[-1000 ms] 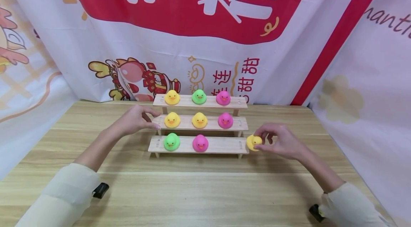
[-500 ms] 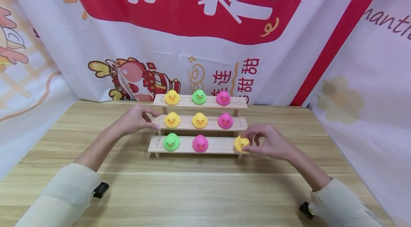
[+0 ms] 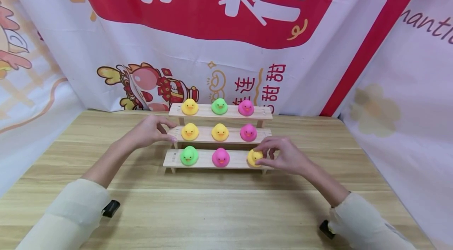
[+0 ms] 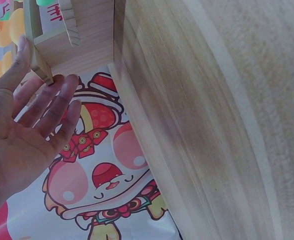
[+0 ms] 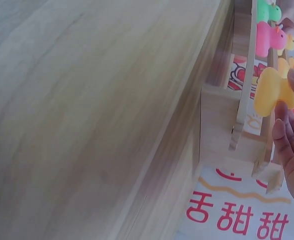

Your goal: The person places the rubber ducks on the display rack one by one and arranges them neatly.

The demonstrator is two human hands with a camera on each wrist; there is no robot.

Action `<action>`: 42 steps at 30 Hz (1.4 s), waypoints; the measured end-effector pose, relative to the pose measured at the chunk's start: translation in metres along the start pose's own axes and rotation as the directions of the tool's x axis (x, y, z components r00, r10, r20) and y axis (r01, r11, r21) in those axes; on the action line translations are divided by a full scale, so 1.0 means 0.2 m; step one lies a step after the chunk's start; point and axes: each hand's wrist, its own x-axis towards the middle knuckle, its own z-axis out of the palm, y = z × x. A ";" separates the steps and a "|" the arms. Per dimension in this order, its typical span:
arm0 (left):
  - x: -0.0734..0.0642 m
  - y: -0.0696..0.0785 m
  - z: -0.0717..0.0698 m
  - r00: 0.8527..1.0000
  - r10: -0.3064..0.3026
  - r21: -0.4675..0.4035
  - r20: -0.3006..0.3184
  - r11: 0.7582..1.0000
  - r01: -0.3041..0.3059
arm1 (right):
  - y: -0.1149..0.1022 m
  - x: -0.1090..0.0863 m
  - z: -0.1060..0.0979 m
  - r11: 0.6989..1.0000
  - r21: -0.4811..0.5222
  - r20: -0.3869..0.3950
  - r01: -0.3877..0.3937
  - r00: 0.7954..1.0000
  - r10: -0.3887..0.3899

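A three-step wooden display stand (image 3: pixel 171 159) sits at the back of the table, bearing small rubber ducks. My left hand (image 3: pixel 150 130) grips the left end of its middle step; in the left wrist view the thumb lies along the board end (image 4: pixel 41 67), fingers behind it. With thumb and fingertips, my right hand (image 3: pixel 284 155) pinches a yellow rubber duck (image 3: pixel 253 158) at the right part of the lowest step. In the right wrist view this yellow duck (image 5: pixel 269 92) overlaps the step's board. A pink duck (image 3: pixel 221 158) and a green duck (image 3: pixel 189 156) share that step.
The middle step carries two yellow ducks (image 3: pixel 190 132) and a pink duck (image 3: pixel 248 133). Up top are a yellow, a green duck (image 3: pixel 219 106) and a pink one. A printed cloth (image 3: pixel 198 26) hangs behind the wooden table (image 3: pixel 212 214).
My right hand has moved left with the yellow duck, from beyond the stand's right end to over the lowest step. The left hand stays at the middle step.
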 end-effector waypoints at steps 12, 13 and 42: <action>0.00 0.00 0.00 1.000 0.000 0.012 0.002 1.000 0.000 | -0.03 0.05 0.04 1.000 0.013 0.038 -0.003 0.999 0.002; 0.00 0.01 0.00 1.000 -0.001 0.012 0.003 1.000 0.001 | -0.03 0.05 0.05 1.000 0.011 0.041 -0.007 0.999 0.006; -0.02 0.00 0.00 0.999 0.034 0.008 -0.024 0.999 -0.034 | -0.02 0.04 0.09 0.999 0.037 -0.021 -0.029 0.999 0.030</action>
